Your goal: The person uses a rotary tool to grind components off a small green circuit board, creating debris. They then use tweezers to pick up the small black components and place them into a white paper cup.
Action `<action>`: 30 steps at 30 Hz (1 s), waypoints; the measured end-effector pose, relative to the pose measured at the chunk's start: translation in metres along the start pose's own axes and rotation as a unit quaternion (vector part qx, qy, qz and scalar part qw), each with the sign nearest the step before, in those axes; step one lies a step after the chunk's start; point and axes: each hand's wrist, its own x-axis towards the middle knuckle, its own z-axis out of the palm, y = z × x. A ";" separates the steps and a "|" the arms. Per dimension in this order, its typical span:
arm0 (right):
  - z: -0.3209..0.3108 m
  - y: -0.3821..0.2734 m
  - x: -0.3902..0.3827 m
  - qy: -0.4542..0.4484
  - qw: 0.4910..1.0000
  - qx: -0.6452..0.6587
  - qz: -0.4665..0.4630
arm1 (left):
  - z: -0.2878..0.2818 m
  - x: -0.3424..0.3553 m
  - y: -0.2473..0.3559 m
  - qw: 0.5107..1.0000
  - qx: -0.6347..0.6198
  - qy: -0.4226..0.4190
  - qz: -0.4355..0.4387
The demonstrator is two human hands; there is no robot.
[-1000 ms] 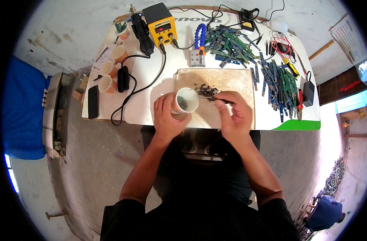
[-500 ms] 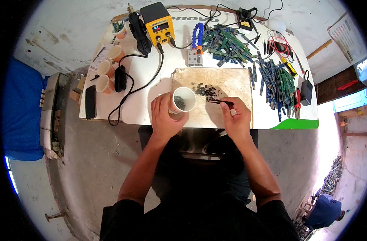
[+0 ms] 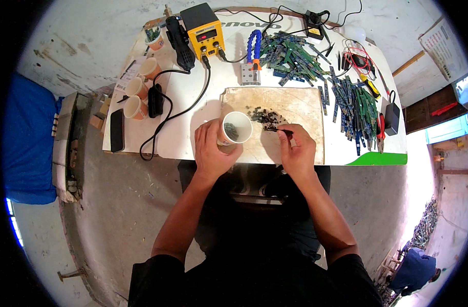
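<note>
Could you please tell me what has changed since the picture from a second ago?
The right hand has moved slightly down in the picture, uncovering more of the small dark pieces; it still holds the thin dark tool. The left hand still holds the cup.

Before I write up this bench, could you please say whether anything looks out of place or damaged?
Nothing seems broken, but the mat beneath the black chips looks odd: its tan surface is blotched and stained, perhaps from use.
</note>
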 end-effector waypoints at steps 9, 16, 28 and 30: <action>-0.005 -0.001 0.007 0.007 1.000 0.019 0.013 | -0.003 0.002 0.003 1.000 0.002 -0.010 0.004; -0.008 -0.037 0.017 0.064 0.974 0.216 0.022 | -0.005 0.005 0.004 1.000 0.005 -0.020 0.016; -0.011 -0.001 0.022 0.004 0.999 0.034 0.008 | -0.004 0.004 0.005 1.000 0.006 -0.018 0.009; -0.007 0.004 0.019 0.006 1.000 0.028 0.011 | -0.004 0.004 0.004 1.000 0.001 -0.020 0.009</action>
